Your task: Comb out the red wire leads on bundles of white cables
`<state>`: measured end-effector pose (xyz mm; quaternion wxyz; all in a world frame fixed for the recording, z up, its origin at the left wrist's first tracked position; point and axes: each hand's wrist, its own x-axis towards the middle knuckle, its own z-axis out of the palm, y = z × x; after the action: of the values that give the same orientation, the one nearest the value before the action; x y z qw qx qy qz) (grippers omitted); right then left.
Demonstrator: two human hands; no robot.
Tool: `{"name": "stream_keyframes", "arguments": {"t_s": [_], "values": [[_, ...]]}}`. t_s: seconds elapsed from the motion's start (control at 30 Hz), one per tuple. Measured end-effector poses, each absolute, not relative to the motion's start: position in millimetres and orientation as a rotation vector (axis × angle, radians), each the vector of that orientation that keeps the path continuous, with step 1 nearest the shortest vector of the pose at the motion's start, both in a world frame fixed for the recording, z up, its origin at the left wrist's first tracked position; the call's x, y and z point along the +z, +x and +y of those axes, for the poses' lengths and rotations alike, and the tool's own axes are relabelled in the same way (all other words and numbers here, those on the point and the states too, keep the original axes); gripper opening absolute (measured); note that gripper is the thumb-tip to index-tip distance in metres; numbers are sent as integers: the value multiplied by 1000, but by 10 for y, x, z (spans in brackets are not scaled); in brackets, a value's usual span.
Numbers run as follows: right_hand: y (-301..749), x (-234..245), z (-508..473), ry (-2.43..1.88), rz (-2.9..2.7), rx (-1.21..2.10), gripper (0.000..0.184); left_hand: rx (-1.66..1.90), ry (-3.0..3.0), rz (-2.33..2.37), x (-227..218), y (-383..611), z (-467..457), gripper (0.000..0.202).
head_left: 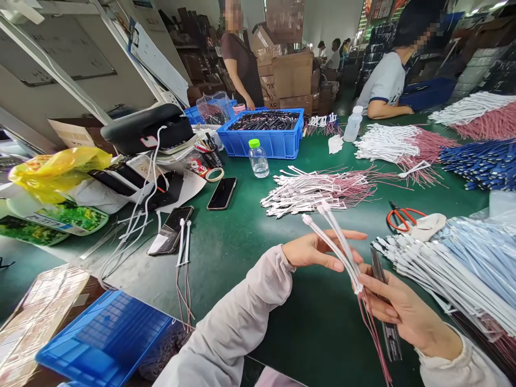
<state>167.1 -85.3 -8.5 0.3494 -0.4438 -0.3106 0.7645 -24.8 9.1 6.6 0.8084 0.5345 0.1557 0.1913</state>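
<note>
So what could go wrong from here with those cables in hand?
The right hand pinches several white cables together with a dark strip; one might slip out. The loose red wires trail below and could snag on the cable pile beside it. The scissors lie close to that pile, so a reach may catch them.

A green table (250, 236) carries a blue crate (266, 141) of dark parts, with a clear bottle (258, 159) just in front. Two phones (222, 193) (171, 230) lie flat to the left. A heap of white-and-red cables (314, 191) sits mid-table, with red-handled scissors (399, 217) and white cable bundles (451, 263) to its right.
</note>
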Motion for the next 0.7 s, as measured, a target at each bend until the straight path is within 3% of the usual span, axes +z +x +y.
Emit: {"name": "stream_keyframes", "arguments": {"t_s": [0.17,0.37,0.53,0.7], "values": [[1635,-90,-865,-1138,-962,2087,34,501,1279,441,17,-196,83,36],[1668,-176,-849,-1504,-1194,1498,49,560,1257,669,-49,-97,43,42],[1679,-210,-872,-1633,-1457,1342,36,592,1226,712,-129,-24,6,45],[1635,-216,-870,-1618,-1417,1430,35,813,1023,739,-119,-66,65,46]]}}
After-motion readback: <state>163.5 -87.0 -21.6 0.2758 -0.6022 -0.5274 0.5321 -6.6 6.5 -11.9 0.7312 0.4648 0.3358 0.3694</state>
